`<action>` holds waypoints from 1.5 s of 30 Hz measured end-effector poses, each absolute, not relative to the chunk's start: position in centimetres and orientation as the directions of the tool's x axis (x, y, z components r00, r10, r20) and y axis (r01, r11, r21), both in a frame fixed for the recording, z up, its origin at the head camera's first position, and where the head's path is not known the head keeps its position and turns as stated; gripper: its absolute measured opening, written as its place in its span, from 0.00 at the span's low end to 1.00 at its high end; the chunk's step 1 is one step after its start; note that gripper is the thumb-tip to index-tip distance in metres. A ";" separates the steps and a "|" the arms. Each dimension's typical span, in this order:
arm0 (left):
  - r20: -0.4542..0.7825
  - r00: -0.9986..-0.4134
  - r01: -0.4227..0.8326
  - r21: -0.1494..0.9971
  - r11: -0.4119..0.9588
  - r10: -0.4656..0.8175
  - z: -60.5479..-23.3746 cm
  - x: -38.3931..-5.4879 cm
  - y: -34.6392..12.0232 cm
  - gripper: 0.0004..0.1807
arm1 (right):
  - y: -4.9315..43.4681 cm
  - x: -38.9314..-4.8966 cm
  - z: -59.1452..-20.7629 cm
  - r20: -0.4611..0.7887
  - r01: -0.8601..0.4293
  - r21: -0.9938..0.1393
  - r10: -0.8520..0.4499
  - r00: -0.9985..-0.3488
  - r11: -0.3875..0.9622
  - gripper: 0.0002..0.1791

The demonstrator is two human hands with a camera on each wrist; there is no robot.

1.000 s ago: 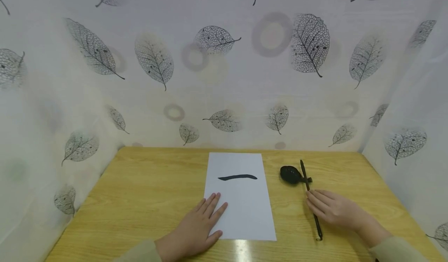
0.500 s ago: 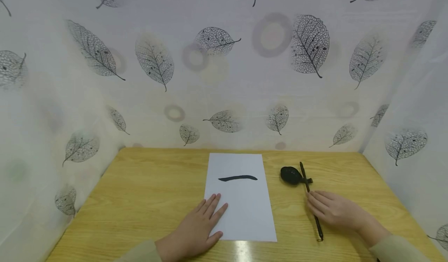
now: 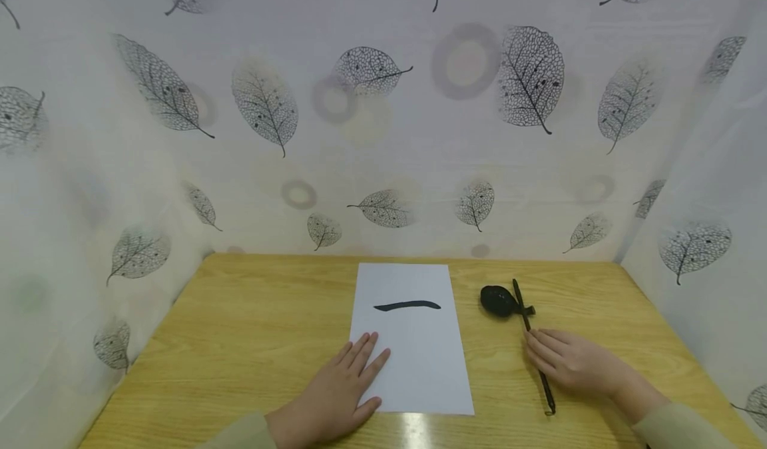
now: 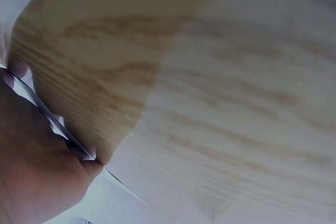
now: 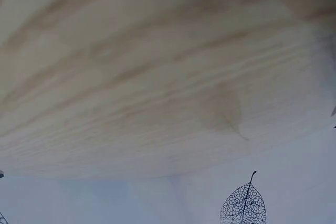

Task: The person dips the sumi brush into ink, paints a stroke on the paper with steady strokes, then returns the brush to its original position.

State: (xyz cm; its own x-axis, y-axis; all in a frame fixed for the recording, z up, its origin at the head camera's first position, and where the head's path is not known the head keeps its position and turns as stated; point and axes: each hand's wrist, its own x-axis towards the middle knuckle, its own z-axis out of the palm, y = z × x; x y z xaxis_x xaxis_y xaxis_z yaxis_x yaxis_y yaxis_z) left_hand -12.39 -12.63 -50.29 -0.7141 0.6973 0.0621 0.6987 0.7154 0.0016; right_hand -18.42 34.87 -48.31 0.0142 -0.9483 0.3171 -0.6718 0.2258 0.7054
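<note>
My left hand (image 3: 335, 389) lies flat with spread fingers on the lower left of a white paper sheet (image 3: 419, 369). One thick black brush stroke (image 3: 407, 305) runs across the sheet's upper part. In the left wrist view, the left hand (image 4: 42, 171) shows beside the sheet's thin edge (image 4: 55, 121). To the right of the paper, my right hand (image 3: 572, 362) holds a dark writing brush (image 3: 546, 390) by its middle; the thumb is hidden. The brush's far part crosses the short stem of a glossy black rounded dish (image 3: 497, 300). A small loop hangs at the brush's near end.
A yellow wood-grain table (image 3: 257, 329) carries everything. Pale cloth with printed leaves (image 3: 383, 142) closes off its back and both sides. The right wrist view shows only table surface (image 5: 131, 77) and cloth (image 5: 157, 203).
The writing brush has slid very slightly toward me, its far end now lower in view. My left hand, the paper and the dish hold their places.
</note>
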 end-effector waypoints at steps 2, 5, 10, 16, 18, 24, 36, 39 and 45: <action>0.059 -0.715 0.698 0.004 0.716 0.696 -50.3 -12.4 -12.6 0.39 | 34.9 -18.4 -48.3 0.313 -0.671 0.706 -0.950 0.007 0.227 0.28; 0.053 -0.719 0.695 0.014 0.719 0.693 -50.2 -12.3 -12.6 0.39 | 35.0 -18.4 -48.4 0.310 -0.671 0.707 -0.951 0.007 0.226 0.28; 0.039 -0.726 0.688 0.036 0.725 0.687 -50.1 -12.3 -12.6 0.39 | 35.2 -18.4 -48.5 0.317 -0.673 0.702 -0.948 0.003 0.233 0.27; 0.042 -0.729 0.685 0.045 0.727 0.684 -50.3 -12.3 -12.5 0.39 | 35.4 -18.3 -48.6 0.306 -0.673 0.700 -0.952 -0.018 0.239 0.27; 0.051 -0.728 0.685 0.044 0.727 0.683 -50.4 -12.3 -12.6 0.39 | 35.4 -18.2 -48.5 0.301 -0.677 0.696 -0.953 -0.026 0.238 0.29; 0.074 -0.725 0.688 0.031 0.725 0.685 -50.7 -12.3 -12.6 0.39 | 35.2 -18.1 -48.3 0.301 -0.688 0.684 -0.953 -0.037 0.242 0.34; -0.057 -0.748 0.658 0.060 0.751 0.661 -48.5 -12.1 -12.1 0.39 | 35.1 -18.1 -48.2 0.306 -0.707 0.662 -0.951 -0.047 0.248 0.35; -0.077 -0.749 0.656 0.057 0.753 0.658 -48.2 -12.1 -12.0 0.39 | 35.2 -18.3 -48.3 0.302 -0.705 0.667 -0.953 -0.037 0.239 0.34; -0.086 -0.744 0.659 0.071 0.749 0.663 -48.2 -12.2 -11.9 0.39 | 35.3 -18.3 -48.3 0.304 -0.698 0.677 -0.952 -0.027 0.236 0.34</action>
